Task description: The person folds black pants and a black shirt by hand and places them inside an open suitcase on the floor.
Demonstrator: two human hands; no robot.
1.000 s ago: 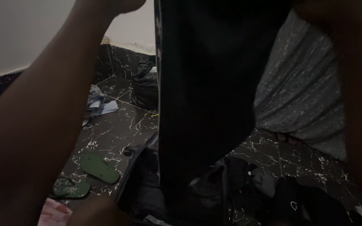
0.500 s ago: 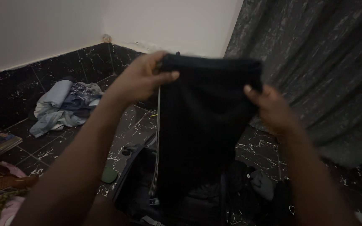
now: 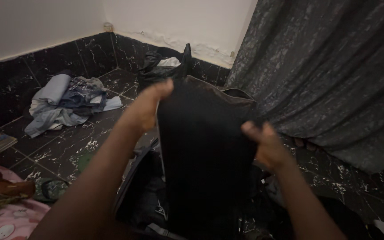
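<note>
Garment: black cloth (image 3: 205, 146) hangs upright above the open dark bag (image 3: 143, 200).
Left hand (image 3: 150, 106): grasping the cloth's upper left edge.
Right hand (image 3: 265, 144): grasping its right edge.

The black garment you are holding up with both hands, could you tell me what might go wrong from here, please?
1. The black garment is held only at its top edge by the left hand and right hand; a loose grip could let one side drop.
2. Its lower end hangs into the dark pile of clothes below and may snag or get mixed in.
3. The held-up cloth hides the floor behind it.
</note>
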